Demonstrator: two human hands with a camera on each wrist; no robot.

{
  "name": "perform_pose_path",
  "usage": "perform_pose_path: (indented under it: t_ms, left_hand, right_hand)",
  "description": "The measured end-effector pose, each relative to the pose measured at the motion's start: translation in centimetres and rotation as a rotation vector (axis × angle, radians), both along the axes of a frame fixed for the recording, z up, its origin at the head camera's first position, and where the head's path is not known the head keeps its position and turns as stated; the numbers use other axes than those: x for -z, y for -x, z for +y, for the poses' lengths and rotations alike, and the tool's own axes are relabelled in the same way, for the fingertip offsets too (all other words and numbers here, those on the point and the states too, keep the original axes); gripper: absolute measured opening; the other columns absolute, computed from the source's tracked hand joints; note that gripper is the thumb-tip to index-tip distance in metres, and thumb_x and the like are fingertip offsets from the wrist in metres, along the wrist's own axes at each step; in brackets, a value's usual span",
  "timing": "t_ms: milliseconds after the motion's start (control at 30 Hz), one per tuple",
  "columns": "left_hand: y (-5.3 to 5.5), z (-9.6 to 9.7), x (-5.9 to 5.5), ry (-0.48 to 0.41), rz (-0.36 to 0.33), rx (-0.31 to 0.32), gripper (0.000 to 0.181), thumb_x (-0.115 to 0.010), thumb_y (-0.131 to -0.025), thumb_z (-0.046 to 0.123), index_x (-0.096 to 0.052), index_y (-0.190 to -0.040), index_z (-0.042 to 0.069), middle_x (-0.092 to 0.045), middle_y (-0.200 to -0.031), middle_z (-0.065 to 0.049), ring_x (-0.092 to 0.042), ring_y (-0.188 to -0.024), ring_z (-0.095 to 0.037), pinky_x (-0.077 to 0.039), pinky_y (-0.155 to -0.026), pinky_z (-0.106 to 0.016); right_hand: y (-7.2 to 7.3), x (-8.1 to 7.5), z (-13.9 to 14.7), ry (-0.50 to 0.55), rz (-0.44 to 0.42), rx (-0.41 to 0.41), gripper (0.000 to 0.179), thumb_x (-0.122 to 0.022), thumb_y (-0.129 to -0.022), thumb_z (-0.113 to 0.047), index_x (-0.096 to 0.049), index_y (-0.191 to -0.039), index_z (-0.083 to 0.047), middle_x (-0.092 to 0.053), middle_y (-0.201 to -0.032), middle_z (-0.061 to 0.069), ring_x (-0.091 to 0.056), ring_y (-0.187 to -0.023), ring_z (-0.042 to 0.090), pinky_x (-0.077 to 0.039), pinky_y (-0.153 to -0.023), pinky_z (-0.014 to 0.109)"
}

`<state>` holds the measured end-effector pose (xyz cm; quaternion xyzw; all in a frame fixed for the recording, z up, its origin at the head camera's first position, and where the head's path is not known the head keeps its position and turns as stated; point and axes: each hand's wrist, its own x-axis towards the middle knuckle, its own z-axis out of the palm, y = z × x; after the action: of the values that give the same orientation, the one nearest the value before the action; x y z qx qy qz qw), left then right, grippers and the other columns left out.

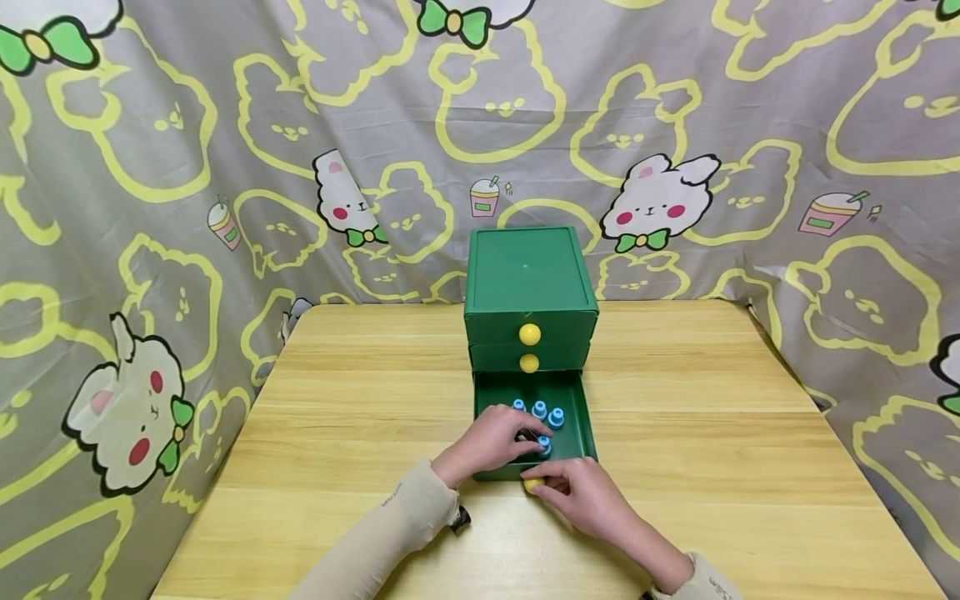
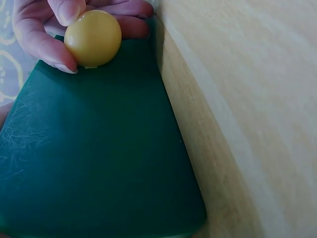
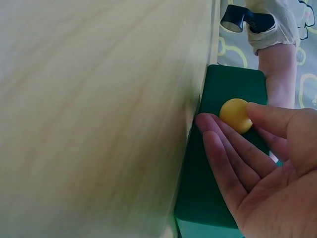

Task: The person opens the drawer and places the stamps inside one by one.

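Note:
A green drawer cabinet (image 1: 528, 267) stands on the table, its bottom drawer (image 1: 587, 417) pulled out. In it are several small blue, stepped, peg-like pieces (image 1: 556, 417). My left hand (image 1: 497, 437) reaches into the drawer, thumb and fingers about the nearest blue piece (image 1: 544, 448), seemingly pinching it; the fingers partly cover it. My right hand (image 1: 588, 496) pinches the drawer's round yellow knob (image 3: 236, 115) between thumb and index finger, the other fingers lying against the green drawer front (image 3: 218, 188). In the left wrist view the same yellow knob (image 2: 93, 38) shows below the drawer's rim.
Two closed drawers with yellow knobs (image 1: 529, 335) sit above the pulled-out one. The wooden tabletop (image 1: 360, 375) spreads to both sides of the cabinet. A patterned curtain (image 1: 420, 125) hangs behind and at the sides. A black strap (image 3: 247, 20) is on the left sleeve.

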<state>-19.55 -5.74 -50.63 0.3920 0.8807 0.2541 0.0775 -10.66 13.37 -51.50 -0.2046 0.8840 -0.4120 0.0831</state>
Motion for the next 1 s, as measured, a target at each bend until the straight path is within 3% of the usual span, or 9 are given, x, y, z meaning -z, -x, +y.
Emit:
perform_pose_path:
  t_ms: [700,1000]
  left_hand:
    - [0.01,0.11,-0.15,0.057,-0.040,-0.008,0.023,-0.074,-0.097,0.025,-0.079,-0.119,0.022,-0.077,-0.115,0.011,-0.070,-0.100,-0.002,-0.054,-0.088,-0.020]
    - [0.05,0.02,0.05,0.035,-0.036,-0.004,0.024,-0.075,-0.096,0.024,-0.079,-0.120,0.022,-0.077,-0.115,0.011,-0.069,-0.099,-0.001,-0.053,-0.087,-0.019]
  right_hand:
    - [0.05,-0.05,-0.02,-0.010,-0.015,-0.002,0.018,-0.074,-0.096,-0.017,-0.082,-0.113,-0.019,-0.079,-0.107,-0.006,-0.072,-0.086,0.001,-0.057,-0.073,0.021]
    - [0.01,-0.09,0.02,-0.002,-0.009,-0.009,0.018,-0.074,-0.096,-0.018,-0.081,-0.113,-0.019,-0.079,-0.107,-0.006,-0.073,-0.086,0.002,-0.057,-0.073,0.021]
